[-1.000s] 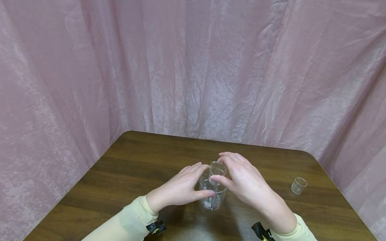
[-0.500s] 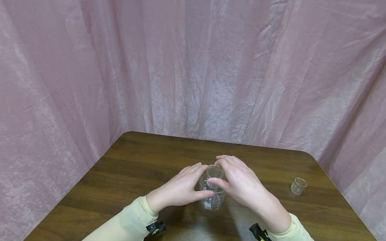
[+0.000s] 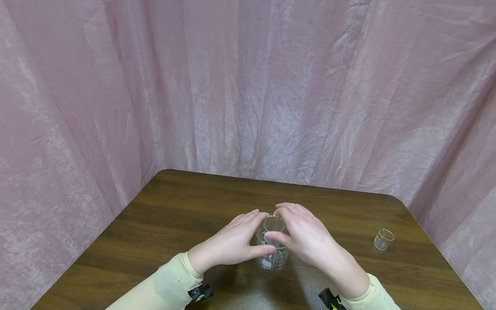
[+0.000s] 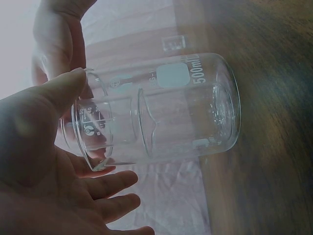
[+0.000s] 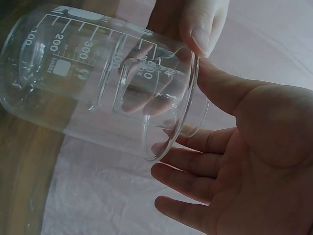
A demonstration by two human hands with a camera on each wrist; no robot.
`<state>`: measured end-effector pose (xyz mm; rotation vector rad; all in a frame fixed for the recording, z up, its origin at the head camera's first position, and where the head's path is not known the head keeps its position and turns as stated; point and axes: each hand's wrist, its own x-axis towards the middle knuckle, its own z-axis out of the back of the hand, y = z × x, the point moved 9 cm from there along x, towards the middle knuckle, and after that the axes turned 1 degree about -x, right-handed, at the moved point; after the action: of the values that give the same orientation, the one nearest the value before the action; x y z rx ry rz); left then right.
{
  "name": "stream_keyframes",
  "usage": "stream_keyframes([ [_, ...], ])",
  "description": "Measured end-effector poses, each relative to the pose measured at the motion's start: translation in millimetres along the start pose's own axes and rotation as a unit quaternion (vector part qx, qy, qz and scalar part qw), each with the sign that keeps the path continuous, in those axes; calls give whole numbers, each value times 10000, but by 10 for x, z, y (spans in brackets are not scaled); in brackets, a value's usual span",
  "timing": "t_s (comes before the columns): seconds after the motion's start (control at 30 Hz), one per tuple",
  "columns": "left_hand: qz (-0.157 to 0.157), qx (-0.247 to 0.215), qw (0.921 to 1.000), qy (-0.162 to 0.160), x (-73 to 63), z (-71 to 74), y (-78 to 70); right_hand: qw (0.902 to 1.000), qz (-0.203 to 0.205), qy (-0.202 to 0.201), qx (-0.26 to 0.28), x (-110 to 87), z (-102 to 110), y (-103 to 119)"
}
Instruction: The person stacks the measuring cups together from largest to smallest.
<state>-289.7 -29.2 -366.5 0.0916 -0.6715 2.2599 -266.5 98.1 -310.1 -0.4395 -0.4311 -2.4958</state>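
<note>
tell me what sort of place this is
Perhaps a curtained-off demonstration or filming spot, though its purpose isn't certain: a pink curtain hangs behind and beside a wooden table, where a person handles a glass beaker marked 500ml.

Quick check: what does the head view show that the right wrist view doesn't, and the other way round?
Only the head view: a spare beaker standing off to the right, and both sleeves.
Only the right wrist view: readable scale numbers, 100 to 500.
Both: the left hand, the right hand, the large beaker and the smaller beaker partly inside it.
</note>
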Motion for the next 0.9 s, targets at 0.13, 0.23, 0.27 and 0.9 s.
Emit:
stream_keyframes([
  [0.13,-3,-1,10000,-24,-5,3,2,10000,-21,22,-14,2,-17,-3],
  [0.23,-50,12,10000,-46,-4,10,-11,10000,-45,69,-35,4,-32,-5],
  [0.27,-55,28,10000,-44,-5,11,-15,9999,-57,91,-37,3,-39,-7],
  [0.9,101,-44,9999,55,-12,-1,12,9995,-126,274,-4,12,-109,-25],
])
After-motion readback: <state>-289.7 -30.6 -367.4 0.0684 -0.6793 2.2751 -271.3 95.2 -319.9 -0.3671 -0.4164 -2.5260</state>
